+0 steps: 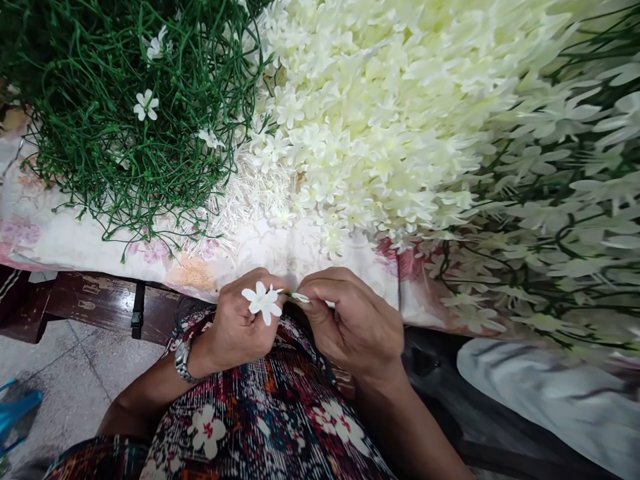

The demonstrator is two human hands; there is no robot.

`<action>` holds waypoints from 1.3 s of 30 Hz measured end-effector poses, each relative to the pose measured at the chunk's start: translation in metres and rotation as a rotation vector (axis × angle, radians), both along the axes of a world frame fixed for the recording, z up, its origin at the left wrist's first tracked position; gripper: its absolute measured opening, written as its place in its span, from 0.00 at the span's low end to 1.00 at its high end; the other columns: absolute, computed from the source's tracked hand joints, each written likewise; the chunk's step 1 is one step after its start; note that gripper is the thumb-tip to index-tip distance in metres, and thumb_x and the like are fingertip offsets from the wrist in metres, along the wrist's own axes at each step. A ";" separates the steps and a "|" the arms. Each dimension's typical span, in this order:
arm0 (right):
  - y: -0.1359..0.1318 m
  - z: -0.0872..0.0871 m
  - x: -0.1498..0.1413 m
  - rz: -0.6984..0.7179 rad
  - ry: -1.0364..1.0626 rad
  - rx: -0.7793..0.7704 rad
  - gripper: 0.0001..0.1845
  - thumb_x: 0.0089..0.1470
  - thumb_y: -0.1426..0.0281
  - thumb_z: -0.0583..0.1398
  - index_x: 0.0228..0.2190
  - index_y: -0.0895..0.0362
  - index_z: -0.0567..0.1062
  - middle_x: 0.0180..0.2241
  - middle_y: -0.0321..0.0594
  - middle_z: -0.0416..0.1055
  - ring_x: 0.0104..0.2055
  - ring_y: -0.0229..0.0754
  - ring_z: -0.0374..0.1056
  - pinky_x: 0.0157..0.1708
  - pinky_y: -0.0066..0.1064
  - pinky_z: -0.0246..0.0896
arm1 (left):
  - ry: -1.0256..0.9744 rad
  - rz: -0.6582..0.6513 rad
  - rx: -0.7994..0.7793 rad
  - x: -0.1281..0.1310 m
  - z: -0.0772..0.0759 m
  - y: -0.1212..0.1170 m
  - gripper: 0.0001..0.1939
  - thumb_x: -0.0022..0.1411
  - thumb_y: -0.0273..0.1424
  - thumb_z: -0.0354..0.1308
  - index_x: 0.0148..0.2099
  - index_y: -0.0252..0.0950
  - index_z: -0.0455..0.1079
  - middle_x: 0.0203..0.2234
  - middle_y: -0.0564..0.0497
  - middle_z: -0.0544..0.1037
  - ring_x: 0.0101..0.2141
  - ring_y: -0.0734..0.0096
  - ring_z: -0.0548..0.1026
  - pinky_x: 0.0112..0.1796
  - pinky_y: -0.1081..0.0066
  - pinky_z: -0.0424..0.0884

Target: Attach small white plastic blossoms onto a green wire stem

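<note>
Close to the table's front edge, my left hand (245, 317) is closed on an artificial flower stem, and a white artificial flower (263, 302) shows over its fingers. Beside it, my right hand (353, 320) pinches a small white flower piece (300, 297) with thumb and forefinger. A short bit of green stem shows between the two hands, whose fingertips nearly meet. Most of the stem is hidden by my fingers. Beyond my hands lies a large heap of loose creamy white petals (370, 140).
A tangle of green plastic stems (135, 133) with a few white blooms covers the back left. Thin white strands (255, 187) lie between the heaps. Finished-looking white flowers on stems (545, 200) pile at the right. The table has a floral cloth (270, 250).
</note>
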State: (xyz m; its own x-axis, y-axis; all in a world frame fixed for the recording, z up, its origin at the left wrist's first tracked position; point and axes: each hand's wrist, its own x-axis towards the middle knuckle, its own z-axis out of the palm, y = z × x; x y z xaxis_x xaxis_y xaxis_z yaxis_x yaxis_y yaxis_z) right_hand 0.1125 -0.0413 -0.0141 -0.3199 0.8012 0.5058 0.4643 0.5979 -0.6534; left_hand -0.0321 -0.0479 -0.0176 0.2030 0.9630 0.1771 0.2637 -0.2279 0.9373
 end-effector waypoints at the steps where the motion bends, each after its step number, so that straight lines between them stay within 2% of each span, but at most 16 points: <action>1: 0.000 -0.001 0.000 -0.001 0.008 -0.002 0.08 0.46 0.81 0.56 0.31 0.60 0.65 0.26 0.40 0.65 0.30 0.34 0.62 0.27 0.26 0.61 | -0.001 -0.001 -0.006 0.000 0.000 0.000 0.05 0.53 0.20 0.49 0.30 0.34 0.62 0.21 0.55 0.63 0.23 0.79 0.61 0.25 0.75 0.59; 28: 0.001 -0.010 -0.004 -0.015 0.092 -0.045 0.08 0.46 0.80 0.56 0.30 0.57 0.66 0.24 0.36 0.66 0.27 0.34 0.63 0.25 0.27 0.60 | -0.089 0.015 -0.044 0.001 -0.001 0.001 0.05 0.55 0.22 0.48 0.27 0.34 0.60 0.20 0.55 0.60 0.22 0.79 0.59 0.23 0.75 0.57; 34: 0.004 -0.003 -0.002 0.023 0.100 -0.103 0.08 0.46 0.78 0.57 0.32 0.58 0.67 0.26 0.36 0.67 0.28 0.33 0.64 0.26 0.26 0.61 | -0.168 -0.008 -0.115 -0.003 0.004 0.006 0.03 0.54 0.23 0.51 0.28 0.34 0.62 0.20 0.55 0.63 0.22 0.80 0.61 0.22 0.77 0.59; 39: 0.006 0.005 0.001 0.077 0.071 -0.111 0.12 0.45 0.75 0.58 0.36 0.59 0.67 0.27 0.38 0.67 0.29 0.35 0.63 0.27 0.27 0.61 | -0.200 0.018 -0.145 -0.007 0.003 0.007 0.03 0.53 0.23 0.52 0.28 0.34 0.65 0.21 0.54 0.67 0.24 0.77 0.65 0.26 0.75 0.62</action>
State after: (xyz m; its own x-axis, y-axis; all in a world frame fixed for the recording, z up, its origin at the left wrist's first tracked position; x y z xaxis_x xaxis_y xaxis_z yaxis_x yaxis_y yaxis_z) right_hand 0.1136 -0.0355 -0.0089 -0.3491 0.8278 0.4391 0.3705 0.5523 -0.7468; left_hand -0.0390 -0.0404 -0.0150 0.1600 0.9845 0.0717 0.0721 -0.0841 0.9938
